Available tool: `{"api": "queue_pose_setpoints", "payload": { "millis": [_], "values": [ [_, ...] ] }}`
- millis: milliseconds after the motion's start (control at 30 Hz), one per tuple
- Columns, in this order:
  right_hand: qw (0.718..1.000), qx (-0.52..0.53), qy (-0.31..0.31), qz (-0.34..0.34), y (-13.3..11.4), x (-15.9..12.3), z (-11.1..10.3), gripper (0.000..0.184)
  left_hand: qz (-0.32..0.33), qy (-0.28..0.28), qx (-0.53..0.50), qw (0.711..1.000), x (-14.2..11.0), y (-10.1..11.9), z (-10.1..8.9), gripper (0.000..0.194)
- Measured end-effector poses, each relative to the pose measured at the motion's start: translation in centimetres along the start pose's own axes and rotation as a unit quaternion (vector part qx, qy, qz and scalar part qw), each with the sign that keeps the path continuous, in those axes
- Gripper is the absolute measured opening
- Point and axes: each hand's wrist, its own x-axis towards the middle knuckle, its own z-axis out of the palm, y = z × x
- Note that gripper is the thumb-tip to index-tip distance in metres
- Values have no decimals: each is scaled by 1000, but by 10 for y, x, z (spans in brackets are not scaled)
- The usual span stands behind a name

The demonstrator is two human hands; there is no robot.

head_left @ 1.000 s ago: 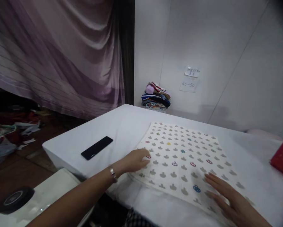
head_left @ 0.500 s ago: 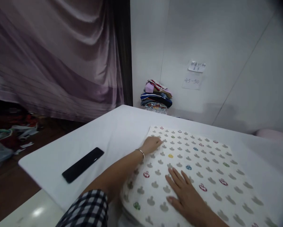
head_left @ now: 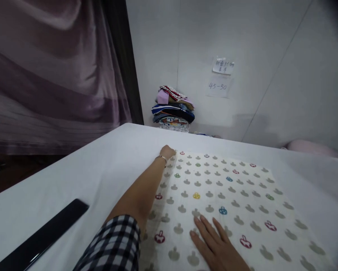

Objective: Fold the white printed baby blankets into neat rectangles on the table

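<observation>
A white cloth [head_left: 214,188], printed with small grey and coloured mushroom-like shapes, lies spread on the table. My left hand [head_left: 168,151], with a bracelet at its wrist, reaches to the cloth's far left corner. Its fingers are closed at that corner; the fingertips are partly hidden. Nearer to me, my right hand [head_left: 214,242] rests flat on the cloth, palm down with the fingers extended. A checked sleeve [head_left: 115,244] covers my left upper arm.
A black phone-like slab [head_left: 41,237] lies on the white table [head_left: 106,162] at left. Folded clothes [head_left: 173,107] are stacked behind the far edge. Handwritten papers [head_left: 218,86] hang on the wall. A purplish curtain [head_left: 53,75] hangs at left.
My left hand has moved away from me along the cloth's left edge to its far corner. My right hand stays flat on the cloth. The view has shifted right.
</observation>
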Motion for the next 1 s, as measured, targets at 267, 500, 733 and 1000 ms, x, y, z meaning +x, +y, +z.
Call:
{"api": "queue_pose_setpoints", "payload": {
  "millis": [267, 500, 733, 1000],
  "values": [
    [1000, 12, 5, 9, -3, -2, 4, 65, 50, 110, -25, 992, -3, -17, 7, 43],
    [995, 76, -60, 20, 0, -6, -1, 72, 197, 139, 34, 970, -31, -5, 9, 49],
    [928, 293, -213, 87, 7, 0, -28, 72, 268, 61, 151, 949, -48, -9, 38, 62],
    [887, 252, -251, 295, 144, 41, -40, 65, 251, 55, 183, 949, -48, -7, 34, 68]
  ]
}}
